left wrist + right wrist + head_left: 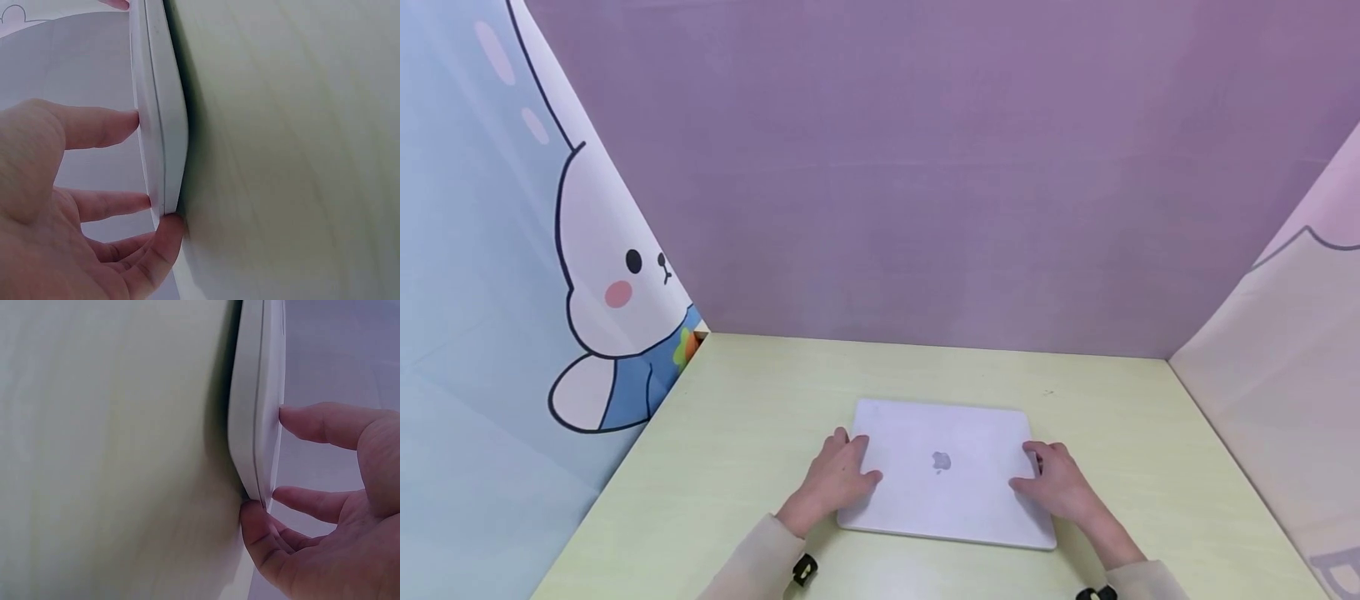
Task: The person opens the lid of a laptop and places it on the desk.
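A closed silver laptop with an apple logo on its lid lies near the front middle of the table. My left hand grips its left side; in the left wrist view the thumb and index fingertip touch the lid, and the other fingers curl at the side edge. On the opposite side my right hand holds the laptop in much the same way, thumb on the lid and curled fingers at the edge. A dark shadow runs along the laptop's underside in both wrist views.
The pale yellow-green table reaches back to a plain purple panel. A blue panel with a cartoon rabbit borders the left side, and a pale pink and white panel the right. Black wrist straps sit at the sleeves.
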